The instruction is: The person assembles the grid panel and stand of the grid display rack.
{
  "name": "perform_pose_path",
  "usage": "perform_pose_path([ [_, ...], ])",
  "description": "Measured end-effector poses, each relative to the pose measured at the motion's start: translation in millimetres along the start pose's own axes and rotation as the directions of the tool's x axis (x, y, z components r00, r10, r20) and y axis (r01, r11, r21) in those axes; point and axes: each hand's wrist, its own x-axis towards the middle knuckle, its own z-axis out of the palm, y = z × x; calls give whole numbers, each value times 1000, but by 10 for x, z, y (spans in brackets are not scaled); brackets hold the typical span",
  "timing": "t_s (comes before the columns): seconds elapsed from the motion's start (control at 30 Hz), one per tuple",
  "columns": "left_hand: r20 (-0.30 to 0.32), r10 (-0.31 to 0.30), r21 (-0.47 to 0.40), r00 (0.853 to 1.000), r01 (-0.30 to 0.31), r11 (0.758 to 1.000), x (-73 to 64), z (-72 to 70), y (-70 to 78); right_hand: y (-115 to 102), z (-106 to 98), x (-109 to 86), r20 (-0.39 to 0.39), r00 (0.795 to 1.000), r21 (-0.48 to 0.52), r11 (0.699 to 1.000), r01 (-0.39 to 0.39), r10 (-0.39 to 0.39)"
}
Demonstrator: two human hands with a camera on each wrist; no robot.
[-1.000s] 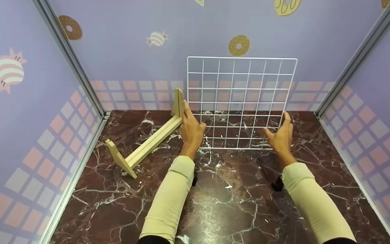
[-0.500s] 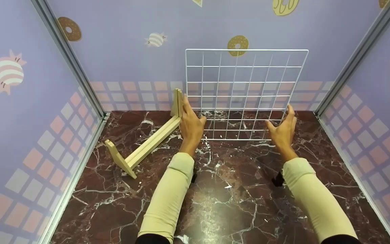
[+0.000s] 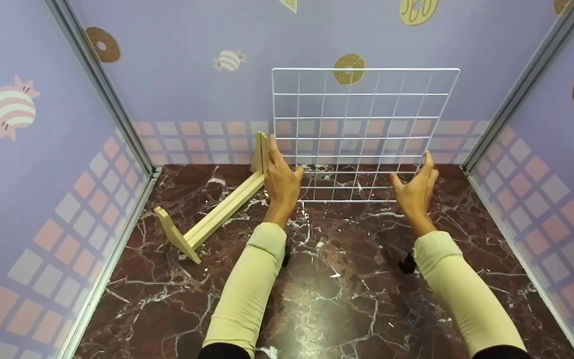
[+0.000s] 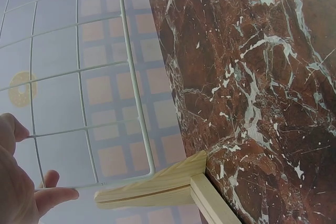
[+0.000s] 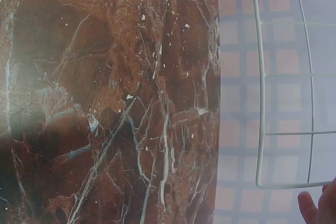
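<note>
A white wire grid panel [image 3: 347, 118] is held up by both hands, tilted, in front of the patterned back wall. My left hand [image 3: 282, 182] grips its left edge, with the thumb on the near side; the left wrist view shows fingers at the edge wire. At the right edge, my right hand [image 3: 415, 193] pinches the frame between thumb and fingers. Only the fingertips of that hand [image 5: 310, 208] show in the right wrist view. A pale wooden stand [image 3: 224, 212], a bar between two upright end pieces, lies to the left. Its far end piece [image 4: 152, 187] stands close to the panel's corner.
Dark red marbled tabletop [image 3: 337, 299] spreads under the arms. Purple walls with metal corner posts [image 3: 102, 85] enclose it on the left, back and right. Small black objects [image 3: 407, 263] show beside the forearms.
The grid panel has risen and moved slightly nearer, appearing larger. Both hands have lifted a little with it. The wooden stand has stayed put.
</note>
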Motion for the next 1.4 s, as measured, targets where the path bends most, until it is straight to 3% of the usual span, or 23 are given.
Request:
perform_pose_path([
  [0.17,-1,-10,10,1000,10,1000,-3,3,-3,-45,-2,-22,1,1000,-29,999,23,-23],
  [0.4,-3,-14,10,1000,14,1000,-3,11,5,-152,17,-77,-59,993,-96,990,99,-105],
  [0.63,-9,2,61,1000,-1,998,-38,35,-1,-308,70,-117,-53,966,-71,966,249,-253],
  [0.83,-2,10,61,1000,-10,998,-60,52,3,-432,111,-151,-30,946,-72,945,320,-323],
  [1.2,8,-30,49,1000,30,998,-100,54,12,-578,203,-162,19,925,-46,923,381,-381],
  [1.4,8,-24,37,1000,23,999,-117,48,30,-651,269,-192,33,940,-47,939,341,-339],
])
